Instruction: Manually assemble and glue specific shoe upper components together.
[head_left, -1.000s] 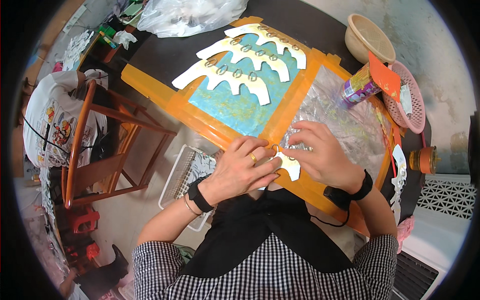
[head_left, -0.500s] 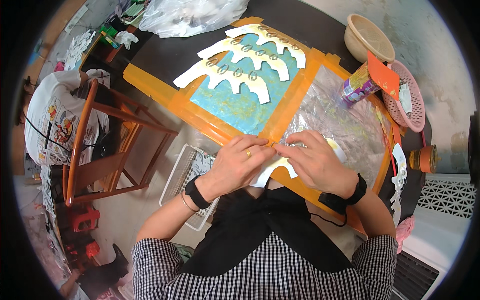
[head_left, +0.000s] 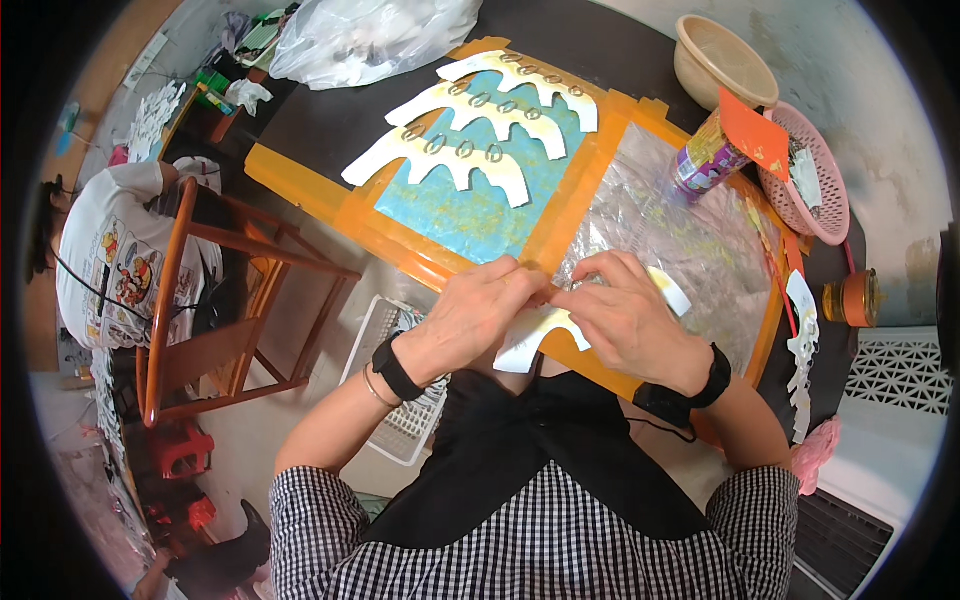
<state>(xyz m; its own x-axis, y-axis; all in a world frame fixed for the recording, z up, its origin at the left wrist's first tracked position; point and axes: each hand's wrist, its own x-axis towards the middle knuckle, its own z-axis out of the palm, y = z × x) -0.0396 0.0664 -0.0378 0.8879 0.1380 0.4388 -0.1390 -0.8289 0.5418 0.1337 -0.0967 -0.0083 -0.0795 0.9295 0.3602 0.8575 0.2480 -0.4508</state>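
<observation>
My left hand (head_left: 480, 310) and my right hand (head_left: 637, 325) meet over the table's near edge, fingertips pinched together. Between and under them is a white scalloped strip (head_left: 523, 343) with a yellowish coating; its other end shows past my right hand. The pinched spot along its upper edge is hidden by my fingers. Ahead, three similar scalloped strips (head_left: 480, 172) lie in a row, partly over a blue sheet (head_left: 470, 225), each with several small metal rings along its upper part.
Orange tape (head_left: 575, 220) frames the blue sheet and a clear plastic-covered area (head_left: 640, 215). At the right are a purple can (head_left: 700, 165), a pink basket (head_left: 835, 205), a beige basin (head_left: 715, 75) and a jar (head_left: 853, 298). A wooden chair (head_left: 180, 300) and seated person (head_left: 120, 255) are at left.
My fingertips have closed in at the strip's upper edge, where a small ring showed before. More of the strip's left end is now visible. The view has shifted slightly.
</observation>
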